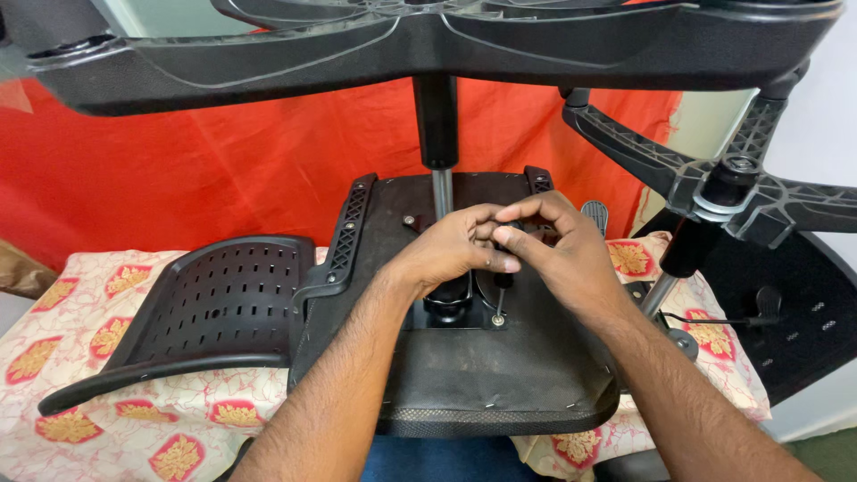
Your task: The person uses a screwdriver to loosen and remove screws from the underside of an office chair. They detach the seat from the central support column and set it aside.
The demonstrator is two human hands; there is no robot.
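Gripping a slim screwdriver (503, 284), both hands, left hand (451, 250), right hand (558, 250), matte black seat underside (464, 375)

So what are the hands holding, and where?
Both hands grip the top of a screwdriver; its tip stands on a screw under the chair seat.

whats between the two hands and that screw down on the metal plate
In the head view, a thin screwdriver shaft runs down from the left hand and right hand to the screw on the plate.
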